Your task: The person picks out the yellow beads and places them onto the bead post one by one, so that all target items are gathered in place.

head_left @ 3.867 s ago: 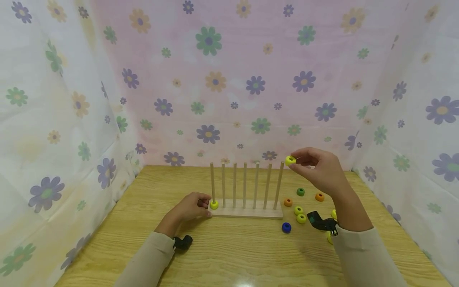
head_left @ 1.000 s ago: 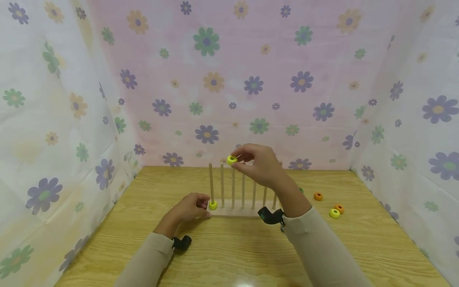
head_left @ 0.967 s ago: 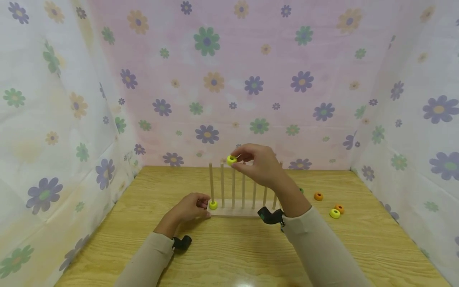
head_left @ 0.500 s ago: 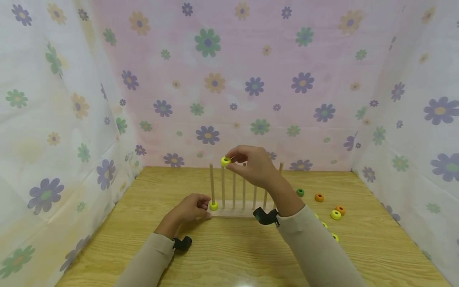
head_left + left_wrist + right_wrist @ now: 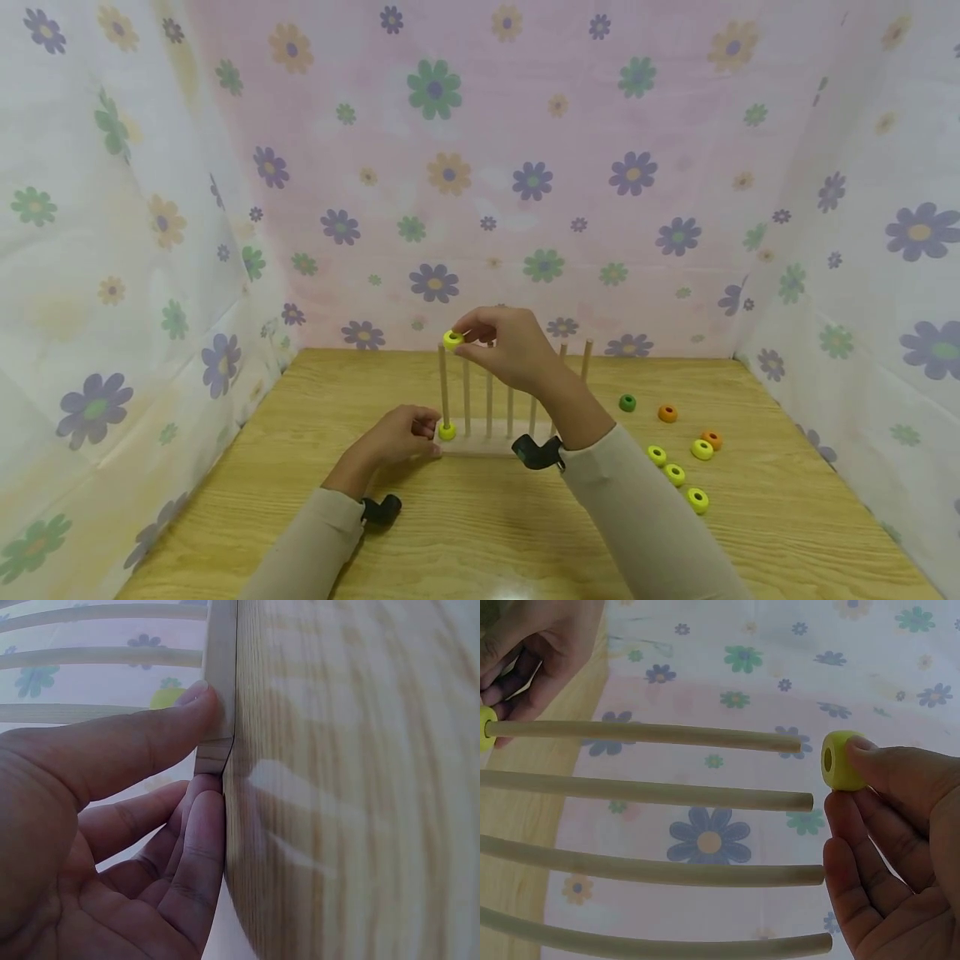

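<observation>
A yellow bead (image 5: 453, 340) is pinched between the thumb and fingers of my right hand (image 5: 517, 350), close by the top of the leftmost peg (image 5: 443, 383). In the right wrist view the held bead (image 5: 843, 760) is just off the tip of that peg (image 5: 705, 737), its hole facing the pegs. My left hand (image 5: 397, 435) grips the left end of the wooden peg stand (image 5: 487, 447). The left wrist view shows the thumb (image 5: 150, 746) on the base and fingers curled at its end. Another yellow bead (image 5: 447, 432) sits at the bottom of the leftmost peg.
Loose beads lie on the table (image 5: 480, 533) at the right: a green bead (image 5: 627, 403), orange beads (image 5: 667, 413), and several yellow beads (image 5: 674, 475). My right forearm covers part of the stand's right side. Floral cloth (image 5: 480, 167) encloses the back and sides.
My right hand has carried the yellow bead leftward, from beyond the rightmost peg across the pegs to the leftmost one. The left hand has stayed on the stand.
</observation>
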A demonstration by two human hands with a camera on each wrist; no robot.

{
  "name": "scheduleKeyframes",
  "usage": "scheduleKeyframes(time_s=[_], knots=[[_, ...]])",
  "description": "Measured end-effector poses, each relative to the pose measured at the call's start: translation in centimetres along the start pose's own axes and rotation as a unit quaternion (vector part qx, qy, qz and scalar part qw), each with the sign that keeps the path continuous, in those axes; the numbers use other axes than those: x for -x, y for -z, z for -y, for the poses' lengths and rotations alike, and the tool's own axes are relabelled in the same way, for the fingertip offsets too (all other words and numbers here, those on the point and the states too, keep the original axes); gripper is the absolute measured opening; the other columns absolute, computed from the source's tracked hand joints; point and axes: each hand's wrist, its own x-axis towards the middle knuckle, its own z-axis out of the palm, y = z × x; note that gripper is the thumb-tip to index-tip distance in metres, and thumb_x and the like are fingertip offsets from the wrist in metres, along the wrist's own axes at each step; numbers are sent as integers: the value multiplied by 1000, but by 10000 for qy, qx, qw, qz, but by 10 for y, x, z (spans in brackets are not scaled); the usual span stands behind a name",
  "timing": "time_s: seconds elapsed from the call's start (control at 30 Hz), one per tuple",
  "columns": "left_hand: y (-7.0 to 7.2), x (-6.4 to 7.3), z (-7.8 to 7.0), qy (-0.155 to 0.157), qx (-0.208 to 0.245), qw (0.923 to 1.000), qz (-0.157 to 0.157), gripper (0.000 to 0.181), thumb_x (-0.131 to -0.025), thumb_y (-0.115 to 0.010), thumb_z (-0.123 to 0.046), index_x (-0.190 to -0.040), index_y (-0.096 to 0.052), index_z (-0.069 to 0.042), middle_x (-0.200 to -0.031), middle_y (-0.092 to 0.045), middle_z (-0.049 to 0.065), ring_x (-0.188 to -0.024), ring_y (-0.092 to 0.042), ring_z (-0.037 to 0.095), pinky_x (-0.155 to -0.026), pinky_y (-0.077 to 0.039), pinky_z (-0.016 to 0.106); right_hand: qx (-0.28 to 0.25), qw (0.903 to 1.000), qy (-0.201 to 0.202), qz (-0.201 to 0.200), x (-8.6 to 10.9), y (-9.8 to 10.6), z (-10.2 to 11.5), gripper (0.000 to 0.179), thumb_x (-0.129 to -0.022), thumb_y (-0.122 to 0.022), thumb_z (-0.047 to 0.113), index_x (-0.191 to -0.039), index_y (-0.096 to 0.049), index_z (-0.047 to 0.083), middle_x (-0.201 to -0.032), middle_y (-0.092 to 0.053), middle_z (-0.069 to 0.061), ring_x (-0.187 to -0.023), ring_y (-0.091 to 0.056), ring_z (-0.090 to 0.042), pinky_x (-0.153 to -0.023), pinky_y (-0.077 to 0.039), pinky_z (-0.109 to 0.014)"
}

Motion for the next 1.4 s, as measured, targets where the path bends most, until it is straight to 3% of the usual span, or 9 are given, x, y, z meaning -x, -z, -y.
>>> scheduleKeyframes(time_s=[0.13, 0.37, 0.63, 1.4], knots=[[0, -1, 1, 20, 13, 10000, 17, 62, -85, -87, -15, -140, -61, -2, -114, -68, 3, -103, -63, 17, -94, -56, 38, 88, 10000, -29, 18, -3, -6, 0, 15, -93, -80, 21, -108, -77, 19, -100, -76, 7, -90, -71, -8, -85, -60, -32], [0, -2, 1, -44, 81, 9999, 40, 62, -85, -87, -14, -139, -61, 0, -113, -68, 3, -101, -63, 17, -92, -56, 37, 43, 9999, 32, 97, -8, -12, 0, 15, -94, -79, 22, -108, -77, 18, -100, -76, 5, -90, -72, -10, -88, -61, -41], [1, 0, 0, -55, 97, 9999, 69, 61, -85, -87, -12, -139, -61, 1, -111, -68, 4, -100, -62, 17, -89, -56, 35, 136, 9998, -88, 126, -9, -16, 0, 14, -95, -79, 22, -109, -77, 19, -101, -76, 7, -90, -72, -8, -84, -60, -30], [0, 0, 0, 29, 175, 9998, 44, 62, -85, -87, -14, -140, -60, 0, -114, -68, 4, -102, -63, 18, -92, -56, 37, -91, 9993, -343, 150, -10, -17, 2, 15, -94, -79, 22, -109, -77, 18, -101, -76, 5, -89, -73, -8, -81, -60, -30]])
